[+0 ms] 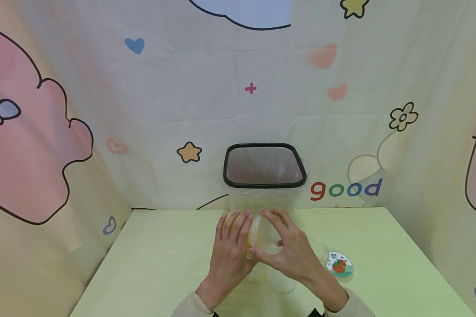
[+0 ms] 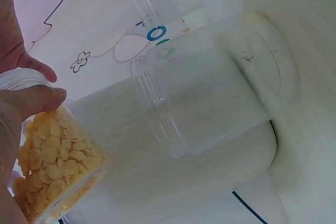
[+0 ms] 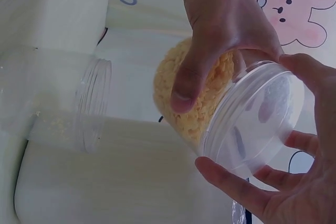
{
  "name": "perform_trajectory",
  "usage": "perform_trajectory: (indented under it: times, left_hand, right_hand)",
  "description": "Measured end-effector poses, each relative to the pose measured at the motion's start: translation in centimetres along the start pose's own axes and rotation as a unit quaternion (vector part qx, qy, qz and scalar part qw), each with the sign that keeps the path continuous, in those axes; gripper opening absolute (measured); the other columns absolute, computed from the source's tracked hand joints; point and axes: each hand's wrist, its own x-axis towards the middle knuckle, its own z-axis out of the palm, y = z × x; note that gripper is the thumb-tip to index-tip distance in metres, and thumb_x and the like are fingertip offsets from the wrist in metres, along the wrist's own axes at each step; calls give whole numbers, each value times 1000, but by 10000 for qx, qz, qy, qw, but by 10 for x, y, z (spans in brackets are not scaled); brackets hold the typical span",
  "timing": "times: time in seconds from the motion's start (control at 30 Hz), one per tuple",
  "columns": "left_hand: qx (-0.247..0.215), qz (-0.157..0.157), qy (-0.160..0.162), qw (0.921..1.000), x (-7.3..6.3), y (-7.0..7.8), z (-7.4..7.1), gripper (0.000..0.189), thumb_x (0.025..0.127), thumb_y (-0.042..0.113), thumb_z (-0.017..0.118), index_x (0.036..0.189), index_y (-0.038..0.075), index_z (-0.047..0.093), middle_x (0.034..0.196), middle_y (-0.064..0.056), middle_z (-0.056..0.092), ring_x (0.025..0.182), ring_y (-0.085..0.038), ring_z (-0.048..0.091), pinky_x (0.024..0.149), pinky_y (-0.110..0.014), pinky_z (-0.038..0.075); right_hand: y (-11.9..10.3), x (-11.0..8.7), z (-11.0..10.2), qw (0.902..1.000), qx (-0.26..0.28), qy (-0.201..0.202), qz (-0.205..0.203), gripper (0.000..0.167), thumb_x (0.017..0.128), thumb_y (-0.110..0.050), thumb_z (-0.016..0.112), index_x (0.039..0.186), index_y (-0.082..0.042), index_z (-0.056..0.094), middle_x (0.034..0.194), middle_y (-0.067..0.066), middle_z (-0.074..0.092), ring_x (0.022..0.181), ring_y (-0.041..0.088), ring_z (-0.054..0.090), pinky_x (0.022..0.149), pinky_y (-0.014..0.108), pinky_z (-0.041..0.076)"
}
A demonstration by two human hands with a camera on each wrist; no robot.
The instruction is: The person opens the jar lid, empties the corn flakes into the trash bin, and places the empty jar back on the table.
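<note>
My left hand (image 1: 231, 253) grips a clear jar of yellow flakes (image 2: 58, 156), which is tilted on its side above the table. In the right wrist view its thumb lies along the jar wall. A clear round lid (image 3: 257, 116) covers the jar's mouth, facing right. My right hand (image 1: 295, 248) holds this lid by its edge, with thumb and fingers spread round it. Whether the lid is fastened cannot be told. Below stands an empty-looking clear jar (image 2: 205, 93) with a threaded mouth. Another clear jar (image 3: 58, 100) has small crumbs inside.
Behind my hands stands a bin with a black rim (image 1: 265, 185) and a clear liner. To the right lies a round disc with a fruit picture (image 1: 340, 265), beside a clear round rim (image 1: 319, 248). A printed cloth (image 1: 162, 101) hangs around the pale green table (image 1: 154, 264).
</note>
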Motion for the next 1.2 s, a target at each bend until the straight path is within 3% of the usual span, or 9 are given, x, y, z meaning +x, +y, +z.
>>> perform_trajectory:
  times: [0.1, 0.3, 0.53, 0.67, 1.03, 1.2]
  left_hand:
    - [-9, 30, 36, 10000, 0, -1, 1, 98, 54, 40, 91, 135, 3, 50, 138, -10, 55, 126, -32, 53, 108, -53, 41]
    - [-116, -2, 34, 9999, -1, -2, 3, 110, 44, 41, 95, 136, 2, 49, 137, -9, 55, 126, -31, 52, 108, -52, 41]
    - [-214, -35, 59, 9997, -1, -3, 1, 121, 36, 44, 98, 138, 2, 48, 138, -9, 54, 127, -30, 50, 109, -53, 39]
    - [-299, -83, 58, 9995, -1, -3, 0, 121, 35, 45, 99, 137, 3, 48, 138, -9, 54, 127, -31, 50, 109, -53, 39]
    - [-409, -158, 71, 9990, 0, -4, -1, 116, 40, 41, 98, 137, 2, 48, 136, -10, 54, 126, -32, 51, 108, -53, 39]
    - [-473, -183, 67, 9987, -1, -5, -1, 117, 36, 37, 99, 136, 3, 48, 138, -10, 53, 126, -31, 50, 108, -53, 39]
  right_hand:
    - [2, 0, 0, 9996, -126, 47, -240, 72, 74, -40, 82, 137, -20, 53, 136, 6, 52, 103, 23, 65, 63, 25, 58]
    - [7, 0, -1, 9922, -687, 130, -1031, 78, 69, -38, 86, 137, -22, 53, 139, 8, 53, 118, 26, 60, 88, 46, 57]
    - [10, 2, -4, 9805, -855, -46, -1767, 83, 67, -34, 89, 140, -21, 53, 146, 13, 46, 129, 29, 50, 92, 48, 55]
    - [13, 3, -7, 9730, -933, -244, -2097, 84, 65, -31, 91, 139, -19, 53, 148, 14, 44, 137, 30, 43, 103, 46, 49]
    - [15, 3, -9, 9661, -1009, -609, -2297, 93, 65, -27, 91, 145, -19, 46, 157, 11, 34, 146, 36, 31, 107, 53, 45]
    - [10, 2, -10, 9686, -1129, -394, -2180, 97, 67, -44, 87, 148, -17, 42, 161, 9, 28, 147, 34, 29, 110, 53, 41]
